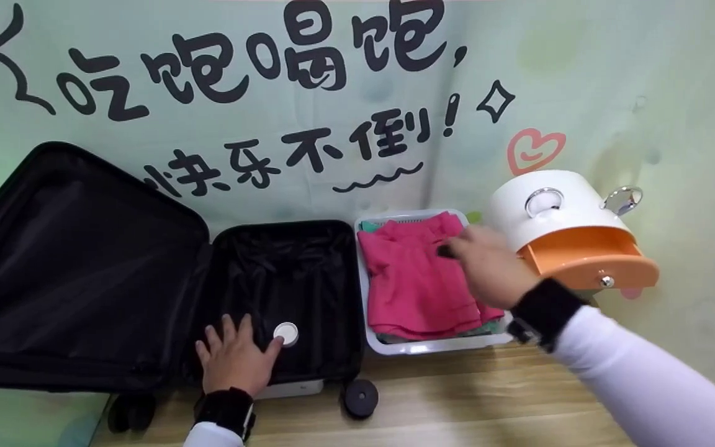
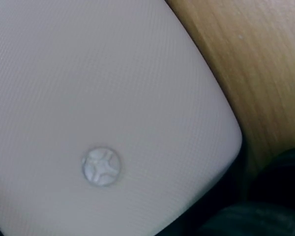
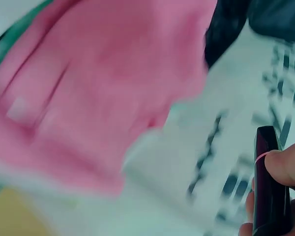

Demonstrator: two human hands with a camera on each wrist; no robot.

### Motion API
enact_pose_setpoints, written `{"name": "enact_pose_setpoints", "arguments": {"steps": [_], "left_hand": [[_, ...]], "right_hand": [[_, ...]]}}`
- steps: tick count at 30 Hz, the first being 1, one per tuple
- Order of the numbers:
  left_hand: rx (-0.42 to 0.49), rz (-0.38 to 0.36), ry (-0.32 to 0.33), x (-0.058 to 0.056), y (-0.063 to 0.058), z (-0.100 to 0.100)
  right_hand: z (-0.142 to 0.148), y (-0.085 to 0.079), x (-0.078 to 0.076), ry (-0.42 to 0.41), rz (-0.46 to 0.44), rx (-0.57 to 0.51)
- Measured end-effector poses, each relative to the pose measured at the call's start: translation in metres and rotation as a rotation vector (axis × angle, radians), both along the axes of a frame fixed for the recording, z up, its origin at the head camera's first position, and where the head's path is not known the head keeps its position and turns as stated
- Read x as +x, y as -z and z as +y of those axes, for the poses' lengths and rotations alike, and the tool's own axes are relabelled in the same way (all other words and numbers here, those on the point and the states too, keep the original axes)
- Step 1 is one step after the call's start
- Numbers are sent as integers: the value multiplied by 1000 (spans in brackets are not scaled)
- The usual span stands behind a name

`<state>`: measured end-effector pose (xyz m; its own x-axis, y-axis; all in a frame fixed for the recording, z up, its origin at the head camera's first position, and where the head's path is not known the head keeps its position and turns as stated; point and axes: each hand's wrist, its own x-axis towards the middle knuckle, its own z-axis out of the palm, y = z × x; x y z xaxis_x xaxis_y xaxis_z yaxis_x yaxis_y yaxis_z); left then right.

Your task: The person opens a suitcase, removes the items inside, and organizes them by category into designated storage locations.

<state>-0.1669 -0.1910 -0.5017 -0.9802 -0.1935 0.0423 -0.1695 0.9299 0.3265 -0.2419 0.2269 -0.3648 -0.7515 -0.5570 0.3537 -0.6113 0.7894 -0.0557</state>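
My left hand [image 1: 238, 359] lies over the near edge of an open suitcase [image 1: 308, 292], fingers spread. Its thumb is at the rim of a small round white container [image 1: 286, 334] inside the suitcase; whether they touch I cannot tell. My blurred right hand [image 1: 495, 268] is above the right side of a folded pink garment [image 1: 416, 279] in a white basket [image 1: 407, 349]. In the right wrist view, thumb and fingers pinch a slim black tube [image 3: 268, 187] with a thin pink band. The left wrist view has the suitcase's pale textured shell [image 2: 137, 98] with a round emblem [image 2: 102, 166].
Right of the basket stands a white organizer [image 1: 544, 186] with its orange drawer [image 1: 587, 273] pulled out. The suitcase's black lid [image 1: 78, 267] leans open at the left. A lettered cloth [image 1: 308, 124] hangs behind. Below is a wooden surface [image 1: 457, 397].
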Motion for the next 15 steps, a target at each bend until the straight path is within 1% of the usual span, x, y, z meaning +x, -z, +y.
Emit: {"name": "enact_pose_setpoints", "arguments": {"steps": [4, 6, 7, 11, 15], "left_hand": [[-2, -3, 3, 0, 0, 1], [-4, -1, 5, 0, 0, 1], [-4, -1, 6, 1, -1, 1], [-4, 0, 6, 1, -1, 0], [-5, -4, 13, 1, 0, 1]], "right_hand": [[59, -11, 0, 19, 91, -41], [84, -15, 1, 46, 101, -48], [96, -17, 1, 68, 93, -46], [132, -23, 4, 188, 9, -26], [156, -26, 6, 250, -84, -7]]}}
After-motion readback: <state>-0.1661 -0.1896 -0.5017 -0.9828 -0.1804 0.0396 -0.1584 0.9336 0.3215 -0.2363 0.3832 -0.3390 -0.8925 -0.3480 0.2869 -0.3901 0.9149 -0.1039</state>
